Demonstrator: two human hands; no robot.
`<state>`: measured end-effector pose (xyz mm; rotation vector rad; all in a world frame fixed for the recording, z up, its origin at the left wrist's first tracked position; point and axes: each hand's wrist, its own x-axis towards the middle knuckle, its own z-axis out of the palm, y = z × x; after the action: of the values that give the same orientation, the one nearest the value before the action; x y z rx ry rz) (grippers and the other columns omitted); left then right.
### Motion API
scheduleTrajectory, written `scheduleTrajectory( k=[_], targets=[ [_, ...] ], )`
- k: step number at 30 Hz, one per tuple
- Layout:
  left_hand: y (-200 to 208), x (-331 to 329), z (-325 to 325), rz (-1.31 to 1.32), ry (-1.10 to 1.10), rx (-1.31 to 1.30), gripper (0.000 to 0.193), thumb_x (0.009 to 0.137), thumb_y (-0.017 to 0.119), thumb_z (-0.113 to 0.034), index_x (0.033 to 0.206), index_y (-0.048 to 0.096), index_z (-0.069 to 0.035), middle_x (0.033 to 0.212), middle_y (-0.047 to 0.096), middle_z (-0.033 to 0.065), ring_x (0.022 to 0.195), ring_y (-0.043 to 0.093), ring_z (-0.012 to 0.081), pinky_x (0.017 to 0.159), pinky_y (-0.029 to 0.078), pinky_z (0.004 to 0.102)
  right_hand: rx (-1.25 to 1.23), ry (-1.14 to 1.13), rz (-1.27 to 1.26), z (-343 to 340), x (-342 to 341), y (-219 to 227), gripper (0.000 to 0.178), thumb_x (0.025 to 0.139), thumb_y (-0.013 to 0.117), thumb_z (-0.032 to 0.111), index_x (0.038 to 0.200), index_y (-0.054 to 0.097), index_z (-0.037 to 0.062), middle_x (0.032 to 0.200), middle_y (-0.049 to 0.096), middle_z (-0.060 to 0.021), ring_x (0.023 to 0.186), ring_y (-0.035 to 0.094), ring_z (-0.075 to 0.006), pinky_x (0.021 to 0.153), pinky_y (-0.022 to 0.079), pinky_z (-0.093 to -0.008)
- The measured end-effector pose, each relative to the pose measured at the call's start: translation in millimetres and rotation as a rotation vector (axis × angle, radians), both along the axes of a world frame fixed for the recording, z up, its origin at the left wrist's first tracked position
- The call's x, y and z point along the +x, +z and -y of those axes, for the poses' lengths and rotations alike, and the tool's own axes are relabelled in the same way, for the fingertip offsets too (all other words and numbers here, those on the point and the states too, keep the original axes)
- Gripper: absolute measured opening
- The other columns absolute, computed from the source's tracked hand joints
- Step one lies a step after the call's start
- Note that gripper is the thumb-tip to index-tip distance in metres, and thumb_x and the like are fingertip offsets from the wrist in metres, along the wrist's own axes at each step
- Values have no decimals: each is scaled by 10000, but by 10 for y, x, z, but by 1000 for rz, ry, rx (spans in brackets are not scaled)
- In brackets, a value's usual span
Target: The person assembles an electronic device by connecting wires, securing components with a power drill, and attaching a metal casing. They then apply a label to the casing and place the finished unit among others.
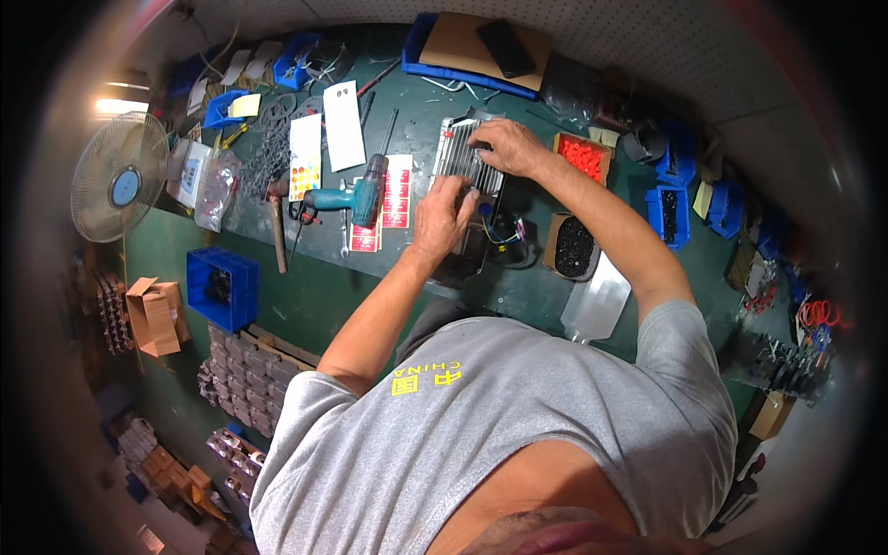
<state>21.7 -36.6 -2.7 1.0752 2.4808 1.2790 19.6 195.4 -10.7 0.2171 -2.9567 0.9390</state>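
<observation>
On the green bench in front of me lies a silver finned metal housing (455,159), its ribs running lengthwise. My left hand (440,218) grips its near end, fingers bent over the edge. Over the right side of the fins is my right hand (511,148), with fingers bent and tips drawn together; whatever they pinch is too small to make out. Thin coloured wires (504,242) come out beside the near end. Left of the housing, a teal cordless drill (363,198) with a long bit rests by red-and-white label sheets (398,190).
A hammer (278,231) and a sticker sheet (305,153) lie farther left. Right of my arms are boxes of red parts (583,159) and black parts (575,248). Blue bins (668,217) line the right side. A fan (120,180) stands at left, near stacked grey castings (245,375).
</observation>
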Motion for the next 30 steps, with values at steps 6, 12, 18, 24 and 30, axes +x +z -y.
scheduleTrajectory(
  k=[6,12,18,24,30],
  targets=[
    [31,24,14,25,35,-33,198,927,701,-216,1048,645,-69,988,650,175,848,656,431,725,530,506,57,16,55,24,16,104,293,801,648,65,1082,729,59,1140,706,-124,1159,627,-326,1019,513,-444],
    [26,27,16,52,38,-47,205,921,706,-227,1037,647,-69,985,655,178,854,661,427,730,533,506,89,36,70,35,23,144,285,821,646,58,1095,728,64,1116,705,-118,1128,632,-331,1004,518,-445],
    [-54,12,67,53,19,-97,210,914,709,-225,1040,656,-66,985,658,176,867,662,421,743,537,498,74,43,-9,38,58,127,246,838,663,51,1077,720,49,1049,712,-122,1069,639,-343,965,520,-439],
    [-80,21,68,27,13,-97,216,920,701,-234,1045,651,-64,990,662,174,892,661,418,756,537,498,25,-4,-22,33,44,92,231,872,662,87,1093,728,82,1095,720,-110,1109,651,-329,980,530,-453],
    [-77,15,74,28,13,-87,214,933,687,-237,1048,641,-62,1001,666,178,903,661,417,767,538,499,146,-66,91,133,-12,125,205,869,681,101,1067,734,88,1090,730,-110,1102,665,-330,947,543,-464]
  ],
)
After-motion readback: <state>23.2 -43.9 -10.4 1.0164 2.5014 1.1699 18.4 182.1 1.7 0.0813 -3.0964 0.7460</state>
